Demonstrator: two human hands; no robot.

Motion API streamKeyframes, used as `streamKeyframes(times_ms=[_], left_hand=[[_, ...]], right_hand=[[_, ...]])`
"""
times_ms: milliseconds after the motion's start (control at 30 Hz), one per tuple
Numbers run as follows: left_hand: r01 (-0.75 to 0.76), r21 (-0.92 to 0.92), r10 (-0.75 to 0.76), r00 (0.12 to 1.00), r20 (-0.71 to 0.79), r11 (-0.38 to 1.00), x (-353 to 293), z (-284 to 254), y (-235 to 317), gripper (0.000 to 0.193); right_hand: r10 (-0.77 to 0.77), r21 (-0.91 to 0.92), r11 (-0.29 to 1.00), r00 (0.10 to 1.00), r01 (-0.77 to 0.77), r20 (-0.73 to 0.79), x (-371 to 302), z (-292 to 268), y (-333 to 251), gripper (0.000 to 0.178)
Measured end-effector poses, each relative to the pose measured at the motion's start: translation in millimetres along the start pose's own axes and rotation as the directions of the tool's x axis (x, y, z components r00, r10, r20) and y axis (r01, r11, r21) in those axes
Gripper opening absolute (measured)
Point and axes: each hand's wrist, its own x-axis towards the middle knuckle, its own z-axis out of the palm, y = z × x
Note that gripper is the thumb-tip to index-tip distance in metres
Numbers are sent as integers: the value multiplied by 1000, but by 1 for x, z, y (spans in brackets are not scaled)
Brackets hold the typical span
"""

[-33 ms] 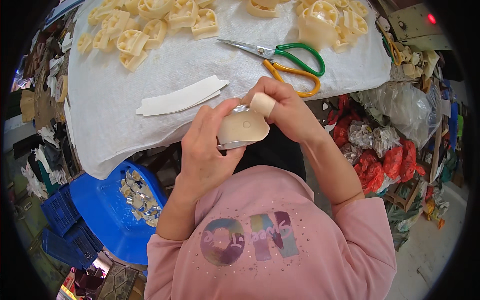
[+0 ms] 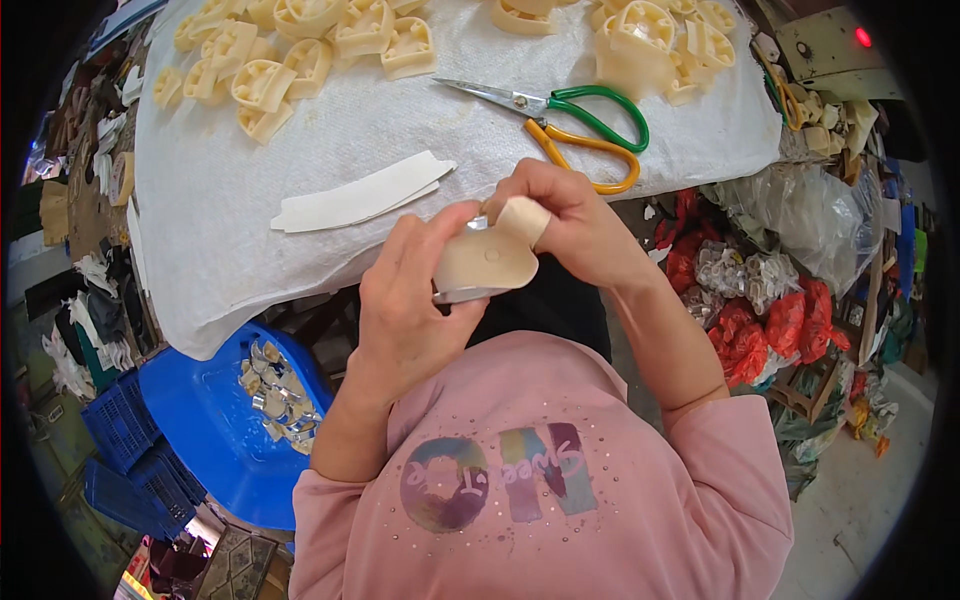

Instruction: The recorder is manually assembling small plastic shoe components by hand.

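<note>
L hand (image 2: 400, 290) grips cream/silver pc (image 2: 480, 265) just off tabletop's (image 2: 240, 270) near edge; R hand (image 2: 565, 215) curled at pc's rim, grip unclear. Scissors (image 2: 545, 105) nr same edge.

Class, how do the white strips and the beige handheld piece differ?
The beige piece is gripped in the left hand, while the white strips lie on the cloth.
The beige piece is broad and rounded; the white strips are long and narrow.
The beige piece bears a small circle; the white strips look plain.
Both are pale.
</note>
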Motion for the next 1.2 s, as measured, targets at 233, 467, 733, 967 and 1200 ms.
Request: streamKeyframes(times_ms=[233, 467, 733, 967, 1200], left_hand=[[-70, 55, 78, 984, -158, 996, -1, 14, -9, 58], [-68, 120, 93, 972, -216, 990, 3, 19, 0, 54], [-108, 241, 182, 933, -311, 965, 7, 34, -6, 59], [-162, 260, 236, 930, -281, 952, 1, 32, -12, 64], [-141, 364, 255, 923, -288, 921, -2, 34, -21, 58]], right_hand=[[-460, -496, 784, 886, 373, -62, -4, 11, 11, 18], [-63, 315, 948, 998, 53, 23, -14, 6, 12, 22], [-187, 50, 977, 939, 209, -288, -8, 27, 31, 30], [-98, 623, 761, 981, 181, -166, -18, 32, 26, 35], [-386, -307, 903, 879, 299, -280, -16, 44, 30, 37]])
